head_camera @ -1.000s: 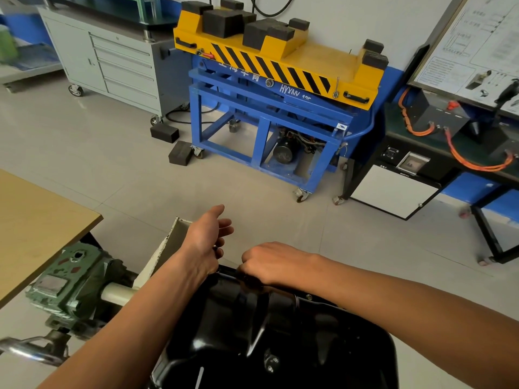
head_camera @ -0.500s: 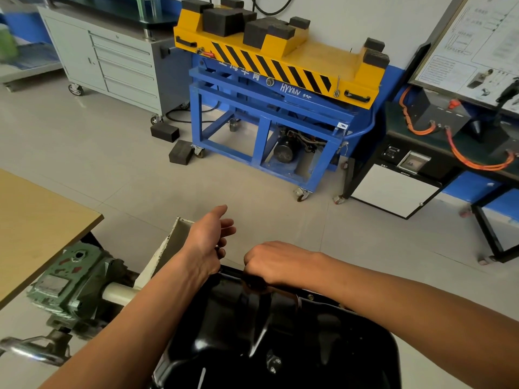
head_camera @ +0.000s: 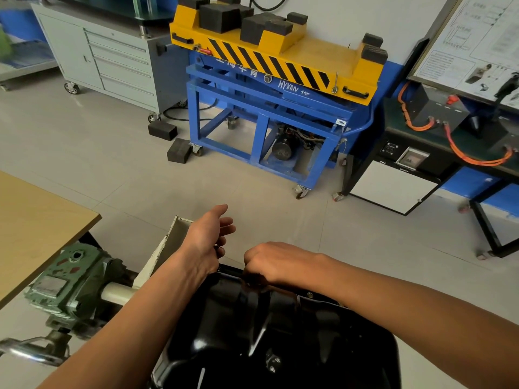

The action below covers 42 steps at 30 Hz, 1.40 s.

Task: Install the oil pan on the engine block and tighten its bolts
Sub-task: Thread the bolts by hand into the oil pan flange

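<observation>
The glossy black oil pan (head_camera: 280,341) fills the bottom centre, lying with its drain plug (head_camera: 273,360) facing up. My right hand (head_camera: 273,263) sits at the pan's far rim with its fingers curled down, pinching something small on the flange, probably a bolt; my knuckles hide it. A seated bolt (head_camera: 309,295) shows on the flange just right of that hand. My left hand (head_camera: 209,234) hovers over the pan's far-left corner, thumb out and fingers loosely curled. A small dark thing shows by its lower fingers, but its grip is unclear.
A green gearbox (head_camera: 64,287) with a chrome handle (head_camera: 31,350) stands at the left, under a wooden tabletop (head_camera: 33,228). A cream-coloured bracket (head_camera: 165,248) rises behind my left wrist. Across the tiled floor stand a blue and yellow lift cart (head_camera: 269,88), a grey drawer cabinet (head_camera: 112,57) and a black trainer bench (head_camera: 415,164).
Both hands stay at the pan's far rim. My right hand shifts only slightly over the same spot on the flange.
</observation>
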Available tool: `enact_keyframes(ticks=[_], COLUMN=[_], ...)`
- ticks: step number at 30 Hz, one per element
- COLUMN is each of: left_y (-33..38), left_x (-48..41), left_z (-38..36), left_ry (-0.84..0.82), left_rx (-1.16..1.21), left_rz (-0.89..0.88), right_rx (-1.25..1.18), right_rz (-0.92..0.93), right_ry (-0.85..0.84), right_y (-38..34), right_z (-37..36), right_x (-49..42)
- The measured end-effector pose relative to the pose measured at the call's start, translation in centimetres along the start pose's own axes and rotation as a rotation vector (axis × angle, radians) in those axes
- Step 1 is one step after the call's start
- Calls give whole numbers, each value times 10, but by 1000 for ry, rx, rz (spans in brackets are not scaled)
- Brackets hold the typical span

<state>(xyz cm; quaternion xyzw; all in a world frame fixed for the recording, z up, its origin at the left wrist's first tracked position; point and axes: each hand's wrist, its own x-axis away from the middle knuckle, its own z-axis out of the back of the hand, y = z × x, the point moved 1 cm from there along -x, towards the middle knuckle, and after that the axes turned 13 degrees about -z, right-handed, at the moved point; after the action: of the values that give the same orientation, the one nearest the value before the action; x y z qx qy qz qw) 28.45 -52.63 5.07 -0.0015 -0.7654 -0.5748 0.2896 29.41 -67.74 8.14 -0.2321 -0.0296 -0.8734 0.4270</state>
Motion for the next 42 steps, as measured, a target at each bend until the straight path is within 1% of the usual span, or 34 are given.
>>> enact_keyframes(ticks=[5,11,15,17,25,29,33,37,40,42], left_y=[0,0,0,1,0,0,0,0,0,0], left_x=[1,1,2,2,1,0,1,1,1,1], left_z=[0,0,0,0,0,0,-1,0,-1,0], left_ry=[2,3,10,11,4,0,0,4,-2,-4], left_rx=[7,12,19,21,14,8,7,5,-1,-1], left_rz=[-3,-6,-13,-14,-13,-10,-11,-11,-9,-7], right_rx=[42,180,181,133,271,226,141,143,121,121], right_rz=[-15,-92,-109,-150,-75,-33,-6,-45,-116,-104], right_ry=[-24,-2,-13,-38,-14,0,-30,-37,-39,-18], right_y=[-4,-6,-4,-1,-9,-8,-7,-8,-6,-4], right_z=[1,0,-3,-4,3,3,4,2,-2,-3], right_x=[-1,-6,-5,-3,-3,-1,3,-1,-6,-7])
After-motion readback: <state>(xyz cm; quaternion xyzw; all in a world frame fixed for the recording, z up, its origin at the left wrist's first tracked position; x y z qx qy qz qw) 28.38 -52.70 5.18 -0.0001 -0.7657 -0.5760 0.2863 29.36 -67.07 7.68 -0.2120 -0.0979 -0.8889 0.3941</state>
